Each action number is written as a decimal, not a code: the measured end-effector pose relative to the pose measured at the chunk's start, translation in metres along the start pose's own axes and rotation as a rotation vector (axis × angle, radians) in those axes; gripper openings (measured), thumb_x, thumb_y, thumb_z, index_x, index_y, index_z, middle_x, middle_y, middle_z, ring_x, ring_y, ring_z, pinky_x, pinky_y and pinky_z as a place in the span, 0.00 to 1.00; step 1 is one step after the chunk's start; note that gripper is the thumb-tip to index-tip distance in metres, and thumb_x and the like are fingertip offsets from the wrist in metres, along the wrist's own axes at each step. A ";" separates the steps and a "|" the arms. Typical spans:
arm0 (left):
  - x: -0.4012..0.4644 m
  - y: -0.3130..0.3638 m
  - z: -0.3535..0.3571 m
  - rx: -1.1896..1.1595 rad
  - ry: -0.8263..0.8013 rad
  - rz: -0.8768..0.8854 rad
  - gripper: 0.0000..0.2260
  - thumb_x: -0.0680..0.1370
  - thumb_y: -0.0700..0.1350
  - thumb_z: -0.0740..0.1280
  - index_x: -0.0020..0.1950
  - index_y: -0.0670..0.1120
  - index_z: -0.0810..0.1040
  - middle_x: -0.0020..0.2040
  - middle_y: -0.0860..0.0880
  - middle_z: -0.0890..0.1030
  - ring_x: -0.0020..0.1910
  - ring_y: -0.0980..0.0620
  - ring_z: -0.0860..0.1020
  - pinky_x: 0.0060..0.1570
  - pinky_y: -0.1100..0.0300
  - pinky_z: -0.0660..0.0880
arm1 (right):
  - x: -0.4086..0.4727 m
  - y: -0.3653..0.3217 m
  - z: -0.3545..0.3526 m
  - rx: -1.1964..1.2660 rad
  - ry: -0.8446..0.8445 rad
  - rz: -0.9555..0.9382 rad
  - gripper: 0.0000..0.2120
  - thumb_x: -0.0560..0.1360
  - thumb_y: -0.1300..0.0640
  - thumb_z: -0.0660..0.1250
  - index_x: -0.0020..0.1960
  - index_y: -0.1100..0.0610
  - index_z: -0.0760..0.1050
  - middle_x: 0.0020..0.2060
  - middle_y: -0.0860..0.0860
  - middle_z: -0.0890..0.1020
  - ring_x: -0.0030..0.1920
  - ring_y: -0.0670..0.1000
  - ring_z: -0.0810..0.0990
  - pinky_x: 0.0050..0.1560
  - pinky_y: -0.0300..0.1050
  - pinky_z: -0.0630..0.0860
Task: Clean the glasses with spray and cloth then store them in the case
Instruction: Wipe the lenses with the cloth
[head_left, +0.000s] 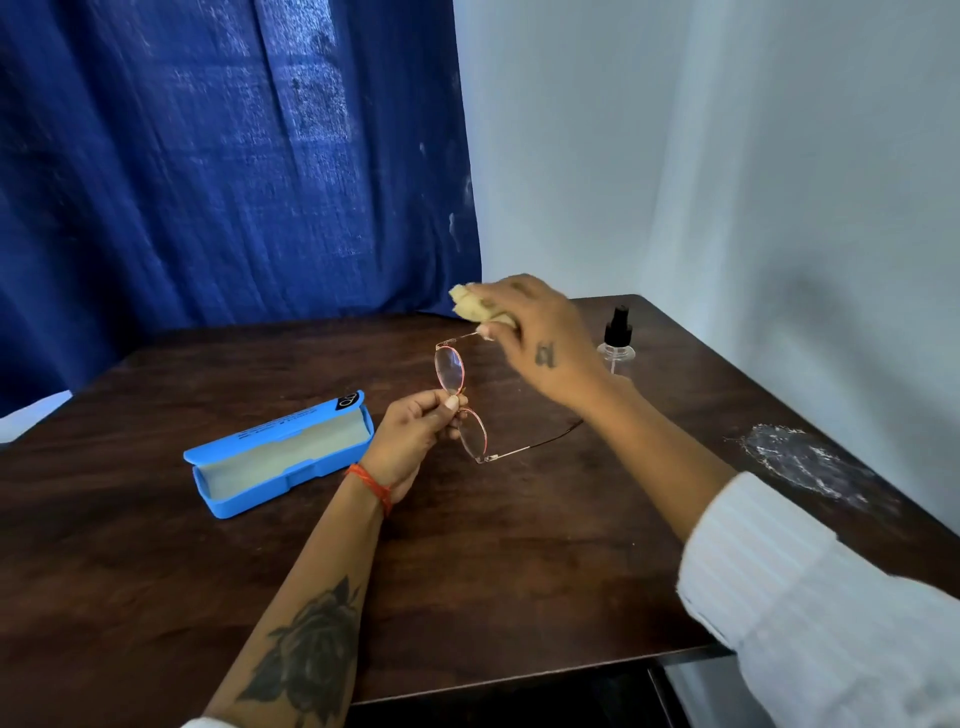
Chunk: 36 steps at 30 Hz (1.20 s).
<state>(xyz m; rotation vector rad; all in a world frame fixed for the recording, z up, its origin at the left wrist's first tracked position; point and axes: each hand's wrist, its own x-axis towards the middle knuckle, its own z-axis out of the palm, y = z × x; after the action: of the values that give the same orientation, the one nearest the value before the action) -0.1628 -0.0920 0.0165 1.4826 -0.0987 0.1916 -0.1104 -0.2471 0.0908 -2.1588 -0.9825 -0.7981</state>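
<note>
The thin pink-rimmed glasses (451, 370) hover above the table with both temples unfolded. My left hand (415, 436) pinches them at the bridge between thumb and fingers. My right hand (535, 332) holds a bunched yellow cloth (475, 303) and grips the far temple near its hinge. A blue glasses case (280, 457) lies open on the table to the left, its pale lining showing and nothing inside. A small clear spray bottle (616, 340) with a black pump top stands upright behind my right wrist.
The dark wooden table (493, 571) ends close on the right and front. A white smeared patch (800, 457) marks the table's right side. A blue curtain (234, 156) hangs behind, and a pale wall is at the right.
</note>
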 end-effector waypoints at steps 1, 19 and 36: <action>0.000 0.000 0.000 0.006 0.003 0.004 0.08 0.78 0.37 0.59 0.45 0.40 0.78 0.37 0.48 0.76 0.36 0.56 0.72 0.38 0.69 0.73 | 0.004 -0.002 0.009 -0.037 -0.063 -0.039 0.18 0.74 0.62 0.67 0.64 0.57 0.74 0.55 0.56 0.77 0.51 0.54 0.78 0.54 0.41 0.72; 0.002 -0.003 -0.003 0.100 0.013 0.026 0.08 0.79 0.38 0.60 0.45 0.43 0.78 0.39 0.50 0.77 0.37 0.58 0.71 0.39 0.69 0.73 | 0.006 0.045 -0.009 -0.591 -0.350 0.090 0.14 0.74 0.64 0.62 0.60 0.62 0.70 0.50 0.58 0.76 0.46 0.58 0.76 0.40 0.47 0.70; 0.002 -0.003 0.004 -0.036 0.210 -0.014 0.08 0.79 0.39 0.60 0.52 0.41 0.77 0.42 0.49 0.78 0.38 0.57 0.74 0.44 0.66 0.76 | -0.076 0.011 -0.029 0.108 -0.295 0.033 0.13 0.66 0.62 0.75 0.50 0.53 0.82 0.40 0.44 0.81 0.39 0.43 0.75 0.41 0.33 0.67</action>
<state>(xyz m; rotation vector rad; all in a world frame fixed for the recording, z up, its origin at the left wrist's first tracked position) -0.1606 -0.0957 0.0144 1.4185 0.0773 0.3308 -0.1503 -0.3059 0.0497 -2.2315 -1.1049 -0.4069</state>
